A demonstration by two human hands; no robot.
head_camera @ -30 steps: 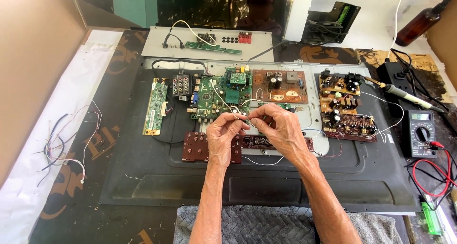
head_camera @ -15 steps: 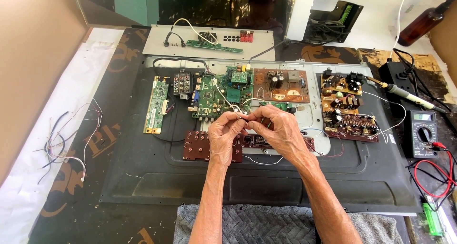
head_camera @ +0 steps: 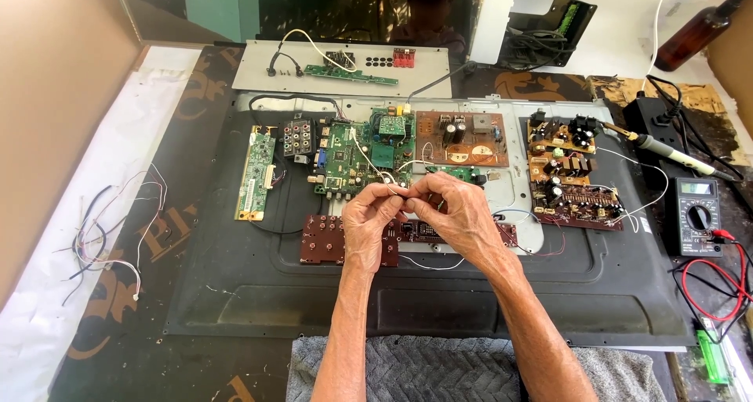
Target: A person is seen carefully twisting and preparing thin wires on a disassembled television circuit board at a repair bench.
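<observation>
Pinching a thin white wire (head_camera: pixel 375 170), left hand (head_camera: pixel 370 223), right hand (head_camera: pixel 459 214), green circuit board (head_camera: pixel 349 157) behind, multimeter (head_camera: pixel 694 215) aside

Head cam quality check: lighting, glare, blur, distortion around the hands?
Head view: bright daylight, hard-edged; the white strip at left looks near blown out. Left hand and right hand are sharp, no motion blur; the thin white wire they pinch stays legible against the green board. Slight wide-angle bowing at the black back panel edges. Dark glass at top shows murky reflections.
</observation>
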